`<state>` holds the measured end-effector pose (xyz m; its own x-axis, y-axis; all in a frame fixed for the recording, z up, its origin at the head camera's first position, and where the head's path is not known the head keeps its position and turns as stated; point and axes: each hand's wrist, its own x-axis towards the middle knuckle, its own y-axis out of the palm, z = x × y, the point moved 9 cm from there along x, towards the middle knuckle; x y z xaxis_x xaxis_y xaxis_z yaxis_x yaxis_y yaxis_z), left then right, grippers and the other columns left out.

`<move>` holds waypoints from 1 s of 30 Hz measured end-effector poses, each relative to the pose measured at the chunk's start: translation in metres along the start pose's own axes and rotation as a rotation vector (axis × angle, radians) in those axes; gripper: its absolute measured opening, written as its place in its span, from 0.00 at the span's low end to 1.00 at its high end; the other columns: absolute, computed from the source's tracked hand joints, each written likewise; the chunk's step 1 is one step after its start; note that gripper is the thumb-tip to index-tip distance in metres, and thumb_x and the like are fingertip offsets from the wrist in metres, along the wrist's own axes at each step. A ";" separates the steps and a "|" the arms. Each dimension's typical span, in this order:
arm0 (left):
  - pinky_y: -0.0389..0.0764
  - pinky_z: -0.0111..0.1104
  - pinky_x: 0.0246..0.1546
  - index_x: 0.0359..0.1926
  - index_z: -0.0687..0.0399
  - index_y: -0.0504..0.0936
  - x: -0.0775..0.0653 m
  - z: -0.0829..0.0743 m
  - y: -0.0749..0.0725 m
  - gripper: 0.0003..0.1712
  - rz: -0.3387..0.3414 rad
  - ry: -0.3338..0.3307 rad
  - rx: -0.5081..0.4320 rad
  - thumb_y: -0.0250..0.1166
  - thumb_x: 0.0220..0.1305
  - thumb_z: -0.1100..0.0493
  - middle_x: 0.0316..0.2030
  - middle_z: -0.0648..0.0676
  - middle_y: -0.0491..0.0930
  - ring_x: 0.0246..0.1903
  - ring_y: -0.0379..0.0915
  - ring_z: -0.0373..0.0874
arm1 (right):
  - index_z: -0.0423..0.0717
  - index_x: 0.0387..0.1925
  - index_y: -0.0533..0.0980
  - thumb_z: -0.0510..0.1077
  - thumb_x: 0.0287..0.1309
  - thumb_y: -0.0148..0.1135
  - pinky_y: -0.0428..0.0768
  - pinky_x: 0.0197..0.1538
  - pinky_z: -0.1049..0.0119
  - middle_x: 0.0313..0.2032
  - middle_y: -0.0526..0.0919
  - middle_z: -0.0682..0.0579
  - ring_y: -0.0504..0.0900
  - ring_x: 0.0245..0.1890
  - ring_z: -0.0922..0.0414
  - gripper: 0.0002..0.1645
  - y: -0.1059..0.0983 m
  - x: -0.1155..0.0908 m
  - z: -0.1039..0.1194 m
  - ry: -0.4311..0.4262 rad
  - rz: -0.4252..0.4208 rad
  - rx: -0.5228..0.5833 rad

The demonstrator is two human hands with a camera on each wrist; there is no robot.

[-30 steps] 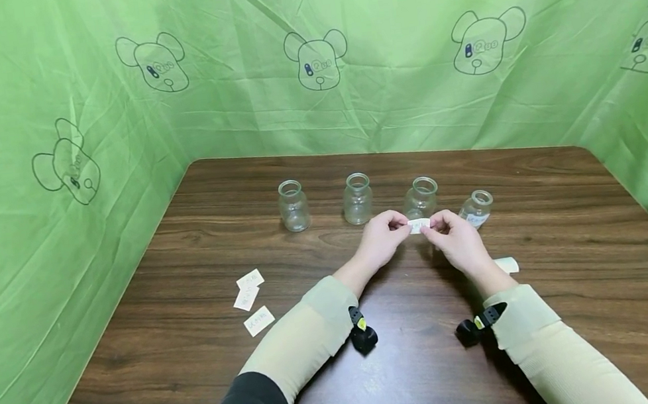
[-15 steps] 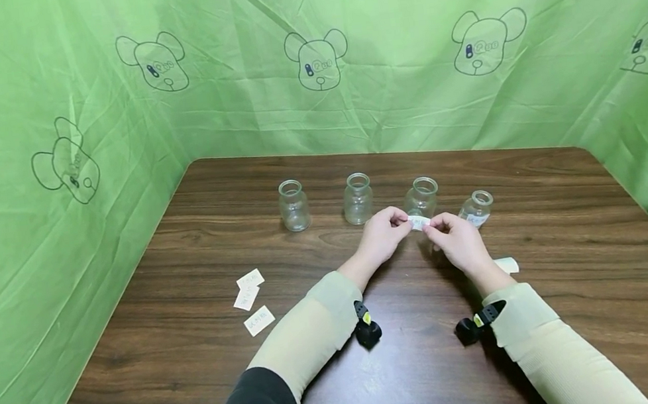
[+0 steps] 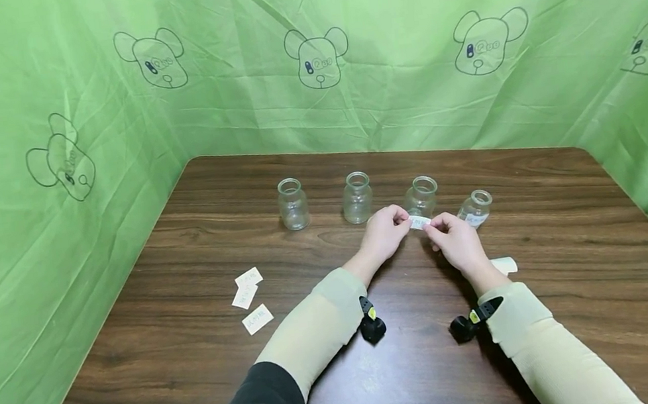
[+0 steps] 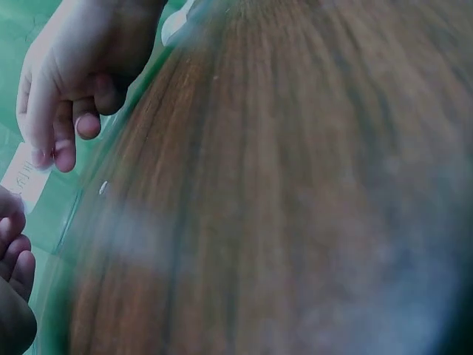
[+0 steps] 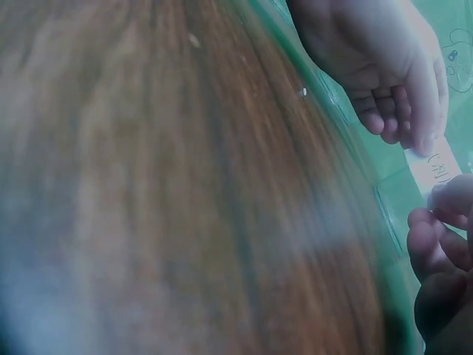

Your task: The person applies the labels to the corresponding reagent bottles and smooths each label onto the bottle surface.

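Observation:
A small white paper label with handwriting is stretched between both hands, slightly bowed. My left hand pinches its left end between thumb and fingertips. The other end is pinched by my right hand. Just behind the label stands a clear glass jar, which the label partly overlaps in the head view. To the right is a smaller glass jar with a white written label on its front. In the right wrist view, writing shows on the held label between the fingertips of both hands.
Two more open glass jars, one at far left and another beside it, stand in the row. Three written paper slips lie on the left of the wooden table. A white curled piece lies by the right wrist.
My left forearm has shifted slightly right and forward, and the label has tilted and bowed a little between the hands. Jars and slips have stayed in place.

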<state>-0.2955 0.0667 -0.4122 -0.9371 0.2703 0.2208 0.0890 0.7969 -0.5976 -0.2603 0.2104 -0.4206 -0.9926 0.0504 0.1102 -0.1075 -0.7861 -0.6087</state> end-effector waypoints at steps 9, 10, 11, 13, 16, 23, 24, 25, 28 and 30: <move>0.70 0.28 0.40 0.33 0.52 0.81 0.002 -0.005 -0.001 0.03 -0.095 -0.004 0.105 0.62 0.59 0.59 0.30 0.46 0.79 0.34 0.73 0.40 | 0.40 0.31 0.74 0.44 0.61 0.59 0.70 0.22 0.69 0.19 0.77 0.48 0.75 0.18 0.59 0.09 -0.002 0.004 -0.001 0.003 -0.028 -0.033; 0.70 0.29 0.40 0.33 0.52 0.81 0.001 -0.005 0.000 0.03 -0.104 -0.005 0.104 0.62 0.58 0.59 0.30 0.46 0.79 0.34 0.73 0.40 | 0.40 0.31 0.75 0.44 0.61 0.59 0.70 0.22 0.69 0.19 0.77 0.48 0.74 0.18 0.59 0.09 -0.003 0.004 -0.001 0.006 -0.035 -0.039; 0.70 0.29 0.41 0.33 0.52 0.81 0.001 -0.005 -0.001 0.03 -0.113 -0.007 0.100 0.62 0.58 0.59 0.30 0.47 0.79 0.34 0.73 0.40 | 0.40 0.32 0.75 0.44 0.61 0.59 0.70 0.23 0.69 0.19 0.77 0.49 0.74 0.18 0.60 0.09 -0.003 0.005 -0.002 0.007 -0.040 -0.046; 0.70 0.30 0.41 0.33 0.53 0.81 0.001 -0.004 -0.001 0.03 -0.130 -0.004 0.095 0.62 0.58 0.60 0.29 0.47 0.79 0.34 0.73 0.41 | 0.41 0.32 0.75 0.45 0.61 0.59 0.70 0.24 0.68 0.19 0.77 0.50 0.74 0.18 0.60 0.10 -0.003 0.006 -0.003 0.006 -0.050 -0.063; 0.70 0.30 0.40 0.32 0.53 0.80 0.000 -0.004 -0.001 0.02 -0.151 0.014 0.095 0.63 0.57 0.60 0.29 0.47 0.79 0.33 0.73 0.41 | 0.41 0.32 0.75 0.46 0.61 0.59 0.71 0.27 0.67 0.18 0.77 0.51 0.74 0.18 0.61 0.11 -0.003 0.008 -0.003 -0.004 -0.064 -0.090; 0.70 0.30 0.39 0.32 0.55 0.80 0.002 -0.004 -0.001 0.03 -0.166 0.036 0.088 0.62 0.56 0.60 0.28 0.48 0.79 0.32 0.73 0.41 | 0.40 0.32 0.75 0.45 0.61 0.58 0.70 0.30 0.62 0.17 0.77 0.52 0.74 0.18 0.59 0.11 -0.004 0.010 -0.001 -0.032 -0.088 -0.135; 0.70 0.30 0.40 0.32 0.55 0.80 0.002 -0.004 0.000 0.03 -0.165 0.030 0.084 0.62 0.56 0.60 0.29 0.48 0.79 0.32 0.73 0.41 | 0.40 0.32 0.75 0.45 0.61 0.58 0.70 0.30 0.62 0.17 0.77 0.52 0.75 0.18 0.59 0.11 -0.004 0.010 -0.001 -0.037 -0.090 -0.143; 0.70 0.30 0.40 0.32 0.54 0.80 0.002 -0.003 0.000 0.03 -0.163 0.021 0.080 0.62 0.56 0.60 0.29 0.48 0.79 0.32 0.73 0.41 | 0.40 0.32 0.75 0.45 0.61 0.58 0.70 0.30 0.62 0.17 0.77 0.52 0.75 0.18 0.59 0.11 -0.004 0.010 0.000 -0.039 -0.091 -0.148; 0.69 0.31 0.42 0.32 0.54 0.80 0.002 0.000 0.001 0.03 -0.163 -0.003 0.062 0.63 0.57 0.60 0.29 0.48 0.79 0.33 0.73 0.41 | 0.40 0.31 0.74 0.45 0.61 0.57 0.70 0.29 0.62 0.17 0.77 0.51 0.75 0.19 0.57 0.11 -0.003 0.010 0.001 -0.049 -0.097 -0.173; 0.69 0.30 0.42 0.32 0.54 0.80 0.002 0.002 0.001 0.03 -0.168 -0.014 0.045 0.63 0.57 0.60 0.29 0.48 0.79 0.33 0.73 0.40 | 0.41 0.31 0.74 0.46 0.61 0.57 0.70 0.30 0.61 0.17 0.78 0.50 0.76 0.20 0.55 0.11 -0.002 0.010 0.001 -0.049 -0.101 -0.185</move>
<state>-0.2976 0.0672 -0.4138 -0.9421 0.1273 0.3102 -0.0845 0.8053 -0.5869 -0.2704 0.2116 -0.4174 -0.9728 0.0898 0.2134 -0.2194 -0.6515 -0.7262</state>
